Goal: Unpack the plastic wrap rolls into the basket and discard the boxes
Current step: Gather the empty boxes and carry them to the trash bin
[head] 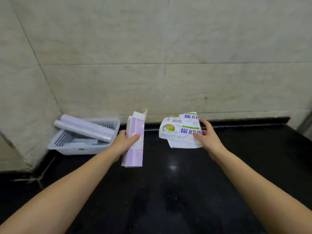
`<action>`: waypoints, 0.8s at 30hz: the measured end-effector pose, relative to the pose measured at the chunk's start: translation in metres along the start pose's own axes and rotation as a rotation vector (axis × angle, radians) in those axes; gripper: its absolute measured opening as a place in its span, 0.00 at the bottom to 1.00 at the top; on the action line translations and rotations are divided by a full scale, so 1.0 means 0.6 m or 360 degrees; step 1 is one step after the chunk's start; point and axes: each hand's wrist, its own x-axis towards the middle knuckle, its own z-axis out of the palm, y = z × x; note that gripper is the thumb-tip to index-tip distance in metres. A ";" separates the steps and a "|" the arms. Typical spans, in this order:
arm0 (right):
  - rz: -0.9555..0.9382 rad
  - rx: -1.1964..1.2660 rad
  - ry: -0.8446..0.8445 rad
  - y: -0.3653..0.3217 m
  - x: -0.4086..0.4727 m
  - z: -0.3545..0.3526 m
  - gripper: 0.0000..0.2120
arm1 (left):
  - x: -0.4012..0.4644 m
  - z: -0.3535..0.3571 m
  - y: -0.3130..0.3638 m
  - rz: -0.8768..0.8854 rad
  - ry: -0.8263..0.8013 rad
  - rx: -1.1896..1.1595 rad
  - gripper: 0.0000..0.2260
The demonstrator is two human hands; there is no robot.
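My left hand (125, 141) grips a tall purple and white box (135, 141) held nearly upright over the black counter, its top flap open. My right hand (208, 137) holds a flattened, crumpled white box (179, 130) printed with purple characters and green marks. A white perforated plastic basket (108, 124) sits in the left corner against the wall. Two plastic wrap rolls (84, 128) lie slanted across the basket, their upper ends sticking out over its far left rim.
The black glossy counter (168, 191) runs from the basket to the right edge of the view. Pale tiled walls (168, 56) stand behind and on the left. Something bluish lies flat in the basket's bottom.
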 end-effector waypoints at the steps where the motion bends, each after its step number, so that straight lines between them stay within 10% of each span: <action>1: 0.0048 -0.0030 0.0082 0.013 -0.019 -0.020 0.29 | 0.002 0.023 0.006 0.0039 -0.0106 0.0032 0.22; 11: 0.0443 -0.0093 0.1028 0.110 -0.388 -0.286 0.30 | -0.158 0.384 0.071 0.0315 -0.1205 0.0185 0.21; 24: 0.0731 -0.0028 0.2251 0.172 -1.177 -0.540 0.27 | -0.887 0.803 0.098 0.0724 -0.2388 0.0306 0.13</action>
